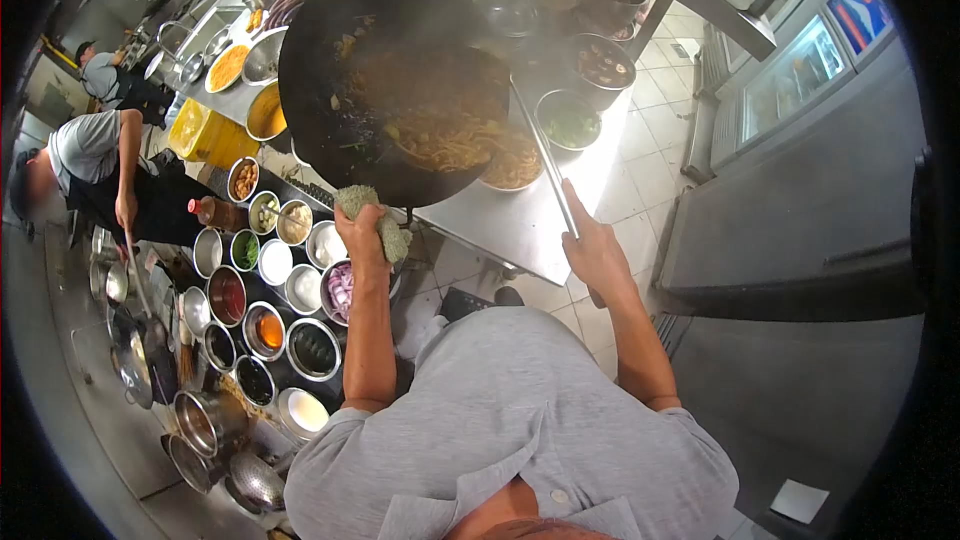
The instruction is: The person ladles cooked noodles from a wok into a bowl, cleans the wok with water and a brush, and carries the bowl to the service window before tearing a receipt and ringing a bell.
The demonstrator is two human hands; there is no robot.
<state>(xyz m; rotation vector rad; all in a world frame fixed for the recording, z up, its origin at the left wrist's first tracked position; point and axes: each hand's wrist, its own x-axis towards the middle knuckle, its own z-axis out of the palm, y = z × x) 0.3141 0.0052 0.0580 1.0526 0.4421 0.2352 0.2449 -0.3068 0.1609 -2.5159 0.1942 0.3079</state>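
Note:
A large black wok (318, 50) is tilted over the steel table, with steaming noodles (440, 143) on its lower side. My left hand (362, 237) is closed round a folded greenish cloth (357, 202) at the wok's near edge; any handle beneath the cloth is hidden. In my right hand (598, 258) is the handle of a long metal utensil (545, 157), which slants up beside the wok's right rim. Its far end cannot be made out, so its kind is unclear. Under the wok's lower right edge sits a dish of noodles (515, 168), partly covered by the wok.
Bowls of sauces and chopped ingredients, such as red onion (341, 292), crowd the left counter. A person (95, 155) works at another wok (150, 365) on the left. Pots (603, 62) stand on the steel table (535, 230). A fridge (800, 80) is at right.

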